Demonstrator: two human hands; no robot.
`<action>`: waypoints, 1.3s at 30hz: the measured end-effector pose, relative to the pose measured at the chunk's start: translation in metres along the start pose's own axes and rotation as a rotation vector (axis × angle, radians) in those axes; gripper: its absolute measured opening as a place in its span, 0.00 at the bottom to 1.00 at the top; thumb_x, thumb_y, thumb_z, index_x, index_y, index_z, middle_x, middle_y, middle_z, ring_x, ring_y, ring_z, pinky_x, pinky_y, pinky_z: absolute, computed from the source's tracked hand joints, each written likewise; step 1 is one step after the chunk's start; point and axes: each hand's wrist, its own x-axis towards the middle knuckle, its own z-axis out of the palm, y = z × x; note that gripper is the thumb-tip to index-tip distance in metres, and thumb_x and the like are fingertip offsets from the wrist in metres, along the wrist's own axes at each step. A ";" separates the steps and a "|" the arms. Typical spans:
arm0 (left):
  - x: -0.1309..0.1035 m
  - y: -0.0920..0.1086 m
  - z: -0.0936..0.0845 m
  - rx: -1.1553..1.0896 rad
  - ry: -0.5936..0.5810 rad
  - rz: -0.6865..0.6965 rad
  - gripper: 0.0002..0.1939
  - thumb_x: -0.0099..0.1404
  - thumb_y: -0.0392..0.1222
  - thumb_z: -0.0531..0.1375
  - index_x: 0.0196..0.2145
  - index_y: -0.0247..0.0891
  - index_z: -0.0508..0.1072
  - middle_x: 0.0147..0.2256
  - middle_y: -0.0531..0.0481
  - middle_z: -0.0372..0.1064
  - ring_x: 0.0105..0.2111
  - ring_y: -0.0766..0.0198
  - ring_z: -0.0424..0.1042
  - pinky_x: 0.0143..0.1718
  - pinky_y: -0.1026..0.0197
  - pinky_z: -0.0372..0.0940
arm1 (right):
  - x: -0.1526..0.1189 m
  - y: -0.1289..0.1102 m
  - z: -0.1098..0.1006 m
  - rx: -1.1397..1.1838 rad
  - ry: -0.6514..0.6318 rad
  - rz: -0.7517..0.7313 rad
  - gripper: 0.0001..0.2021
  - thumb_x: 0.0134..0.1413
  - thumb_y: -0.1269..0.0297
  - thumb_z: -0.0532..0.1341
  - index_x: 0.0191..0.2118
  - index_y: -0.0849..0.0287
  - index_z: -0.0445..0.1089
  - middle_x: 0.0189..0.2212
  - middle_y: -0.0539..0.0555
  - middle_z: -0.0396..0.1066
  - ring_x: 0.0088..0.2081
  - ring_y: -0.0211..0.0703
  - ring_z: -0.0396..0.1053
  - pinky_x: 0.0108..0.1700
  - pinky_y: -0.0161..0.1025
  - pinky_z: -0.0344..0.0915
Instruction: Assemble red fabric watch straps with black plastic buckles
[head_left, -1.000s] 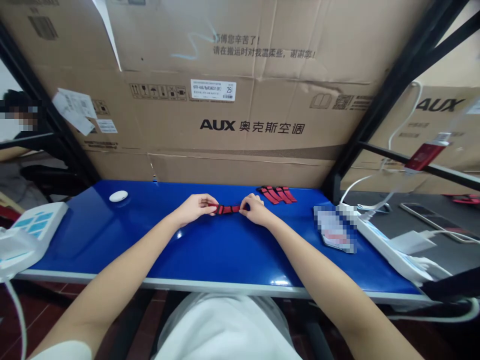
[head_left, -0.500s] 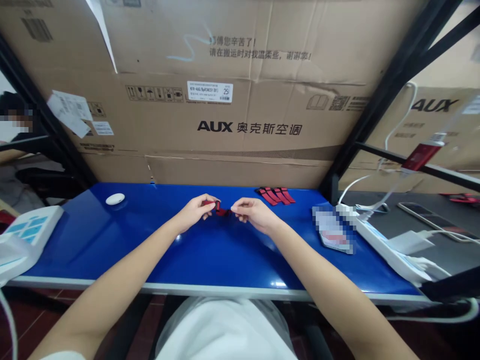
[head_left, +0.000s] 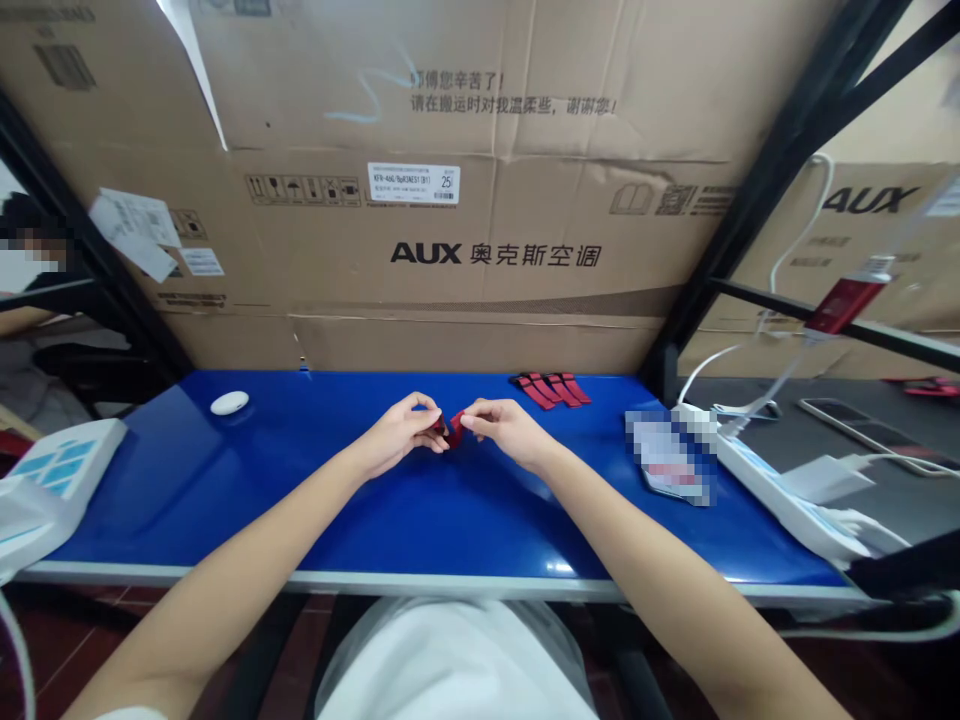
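Note:
Between my two hands is a small red strap (head_left: 456, 429) with a dark part, held just above the blue tabletop. My left hand (head_left: 401, 436) pinches its left end, thumb against fingers. On the other side my right hand (head_left: 510, 431) grips the strap with thumb and forefinger. The strap bends between them, and the fingers hide both its ends. Beyond my right hand, several similar red straps with black ends (head_left: 551, 390) lie side by side near the back of the table.
A white oval object (head_left: 229, 403) lies at the back left. White power strips flank the blue table (head_left: 315, 545), one left (head_left: 97, 455) and one right (head_left: 787, 505). A phone (head_left: 671, 460) rests at the right. Behind stands a large cardboard box (head_left: 450, 340); a person sits far left.
My right hand has shifted its hold along the strap, closer to my left hand. More red band shows by my right fingers; the dark tip seen there earlier is no longer visible.

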 end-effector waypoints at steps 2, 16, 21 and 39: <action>-0.001 -0.001 0.002 0.045 -0.017 0.018 0.18 0.59 0.48 0.66 0.37 0.37 0.63 0.28 0.50 0.73 0.27 0.60 0.77 0.32 0.59 0.71 | -0.001 -0.001 0.001 -0.194 0.021 -0.049 0.13 0.51 0.54 0.65 0.29 0.59 0.75 0.33 0.52 0.70 0.33 0.39 0.65 0.39 0.39 0.60; -0.006 -0.006 0.014 0.314 -0.090 0.086 0.17 0.59 0.51 0.65 0.33 0.35 0.67 0.33 0.45 0.75 0.32 0.61 0.76 0.37 0.55 0.72 | -0.006 -0.015 -0.003 -0.527 -0.215 -0.224 0.12 0.57 0.57 0.61 0.28 0.58 0.74 0.28 0.52 0.70 0.35 0.42 0.64 0.45 0.41 0.58; -0.005 -0.005 0.014 0.335 -0.120 0.096 0.18 0.60 0.51 0.65 0.39 0.32 0.72 0.36 0.43 0.76 0.35 0.59 0.76 0.43 0.52 0.70 | -0.002 -0.011 -0.007 -0.411 -0.169 -0.186 0.13 0.52 0.54 0.65 0.25 0.57 0.76 0.26 0.51 0.67 0.34 0.41 0.64 0.45 0.41 0.58; 0.000 -0.007 0.010 0.453 0.010 0.226 0.21 0.49 0.44 0.72 0.41 0.37 0.77 0.41 0.44 0.74 0.42 0.55 0.74 0.47 0.53 0.67 | -0.003 -0.002 0.012 0.057 -0.016 0.126 0.17 0.40 0.52 0.70 0.21 0.60 0.69 0.21 0.47 0.66 0.27 0.36 0.61 0.35 0.36 0.55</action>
